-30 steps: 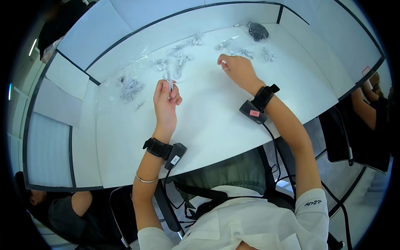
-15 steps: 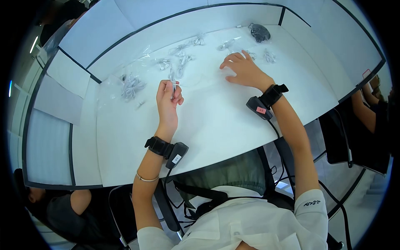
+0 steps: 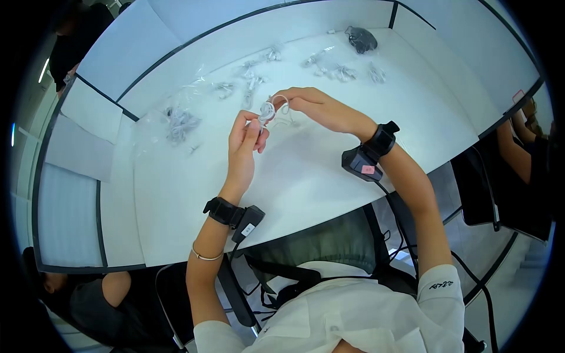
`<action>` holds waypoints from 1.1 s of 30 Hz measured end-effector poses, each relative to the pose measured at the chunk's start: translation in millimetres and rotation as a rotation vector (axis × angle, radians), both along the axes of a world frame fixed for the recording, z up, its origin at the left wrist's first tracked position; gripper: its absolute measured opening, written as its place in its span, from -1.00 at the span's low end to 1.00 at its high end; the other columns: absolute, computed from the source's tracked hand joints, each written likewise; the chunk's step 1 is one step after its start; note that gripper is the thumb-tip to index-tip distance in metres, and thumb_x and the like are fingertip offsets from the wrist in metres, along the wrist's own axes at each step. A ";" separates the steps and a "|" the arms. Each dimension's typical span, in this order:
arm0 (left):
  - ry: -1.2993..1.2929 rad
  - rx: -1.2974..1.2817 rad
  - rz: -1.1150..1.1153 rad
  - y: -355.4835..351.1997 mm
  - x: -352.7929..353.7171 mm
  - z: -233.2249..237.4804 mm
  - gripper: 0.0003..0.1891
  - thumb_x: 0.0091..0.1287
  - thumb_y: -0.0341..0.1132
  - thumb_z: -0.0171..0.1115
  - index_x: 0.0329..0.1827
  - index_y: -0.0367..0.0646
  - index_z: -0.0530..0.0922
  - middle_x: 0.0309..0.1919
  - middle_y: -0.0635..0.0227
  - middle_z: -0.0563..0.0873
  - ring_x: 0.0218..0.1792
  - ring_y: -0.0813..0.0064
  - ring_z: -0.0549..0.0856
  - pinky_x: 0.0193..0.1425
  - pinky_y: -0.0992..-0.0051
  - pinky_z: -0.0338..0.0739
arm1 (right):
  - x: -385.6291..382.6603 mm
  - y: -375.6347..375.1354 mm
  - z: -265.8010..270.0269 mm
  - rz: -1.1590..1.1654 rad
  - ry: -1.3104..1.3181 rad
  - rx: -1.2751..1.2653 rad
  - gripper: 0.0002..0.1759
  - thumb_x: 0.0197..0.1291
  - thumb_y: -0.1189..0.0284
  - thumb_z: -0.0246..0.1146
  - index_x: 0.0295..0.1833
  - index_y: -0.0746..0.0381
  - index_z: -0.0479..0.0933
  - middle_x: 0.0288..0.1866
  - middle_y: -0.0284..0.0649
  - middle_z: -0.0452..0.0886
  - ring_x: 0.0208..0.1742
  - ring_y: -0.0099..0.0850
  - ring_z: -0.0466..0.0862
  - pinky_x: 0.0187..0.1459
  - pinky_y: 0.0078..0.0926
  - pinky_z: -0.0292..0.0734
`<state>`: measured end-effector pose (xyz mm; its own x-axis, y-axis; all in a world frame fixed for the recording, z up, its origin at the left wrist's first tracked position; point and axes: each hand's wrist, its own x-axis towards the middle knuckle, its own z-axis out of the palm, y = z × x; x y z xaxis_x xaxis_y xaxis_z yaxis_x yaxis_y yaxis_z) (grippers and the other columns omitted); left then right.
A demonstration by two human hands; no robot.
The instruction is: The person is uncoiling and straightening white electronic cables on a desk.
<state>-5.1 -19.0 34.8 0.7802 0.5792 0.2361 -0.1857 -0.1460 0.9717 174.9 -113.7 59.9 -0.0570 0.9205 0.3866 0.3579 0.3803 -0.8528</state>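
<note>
A coiled white cable [image 3: 266,112] is held up over the middle of the white table, with a thin loop hanging loose on its right. My left hand [image 3: 246,138] is closed around the coil's lower end, thumb pressed on it. From the right, my right hand [image 3: 318,109] reaches in with its fingers bent together at the coil's top, pinching the cable; its fingertips are partly hidden. Beyond my hands lie several other bundled white cables, among them one bundle [image 3: 253,88] just behind the held coil and another [image 3: 344,72] farther right.
A larger heap of white cables [image 3: 181,125] on clear plastic lies at left. At the back right is a dark grey pouch-like bundle [image 3: 361,39]. Low white panels [image 3: 318,20] edge the table. Cords run from my wrist devices [image 3: 368,159]. Other people sit or stand around.
My right hand has come left and down to meet the cable in my left hand, its fingers closing from a spread pose. The cable coil is lifted slightly and turned to the right.
</note>
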 end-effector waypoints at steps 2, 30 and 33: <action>-0.003 0.021 -0.036 -4.0 2.2 -1.0 -0.77 0.46 -0.15 -0.12 -0.24 -0.12 0.33 -0.61 0.53 0.30 -0.57 0.74 0.19 -0.46 0.68 0.15 | -4.8 2.5 -1.9 -0.023 -0.004 -0.096 -0.66 0.29 0.36 -0.11 -0.09 0.33 0.50 -0.19 -0.21 0.60 -0.09 -0.44 0.51 0.05 -0.49 0.35; -0.089 -0.084 0.076 1.2 0.5 1.6 -0.74 0.46 -0.13 -0.11 -0.21 -0.15 0.34 -0.64 0.53 0.31 -0.58 0.71 0.18 -0.46 0.66 0.19 | -24.8 2.5 -2.6 -0.085 -0.220 -0.181 -0.75 0.11 0.41 0.27 -0.25 0.19 0.31 -0.62 -0.38 0.48 -0.72 -0.58 0.40 -0.58 -0.65 0.29; -0.100 -0.090 0.077 -0.2 0.6 2.1 -0.75 0.46 -0.12 -0.11 -0.20 -0.14 0.33 -0.63 0.53 0.31 -0.57 0.72 0.18 -0.46 0.66 0.18 | -30.1 -1.2 0.3 -0.035 -0.048 -0.232 -0.77 0.14 0.42 0.20 -0.17 0.21 0.31 -0.56 -0.34 0.54 -0.69 -0.54 0.49 -0.50 -0.65 0.35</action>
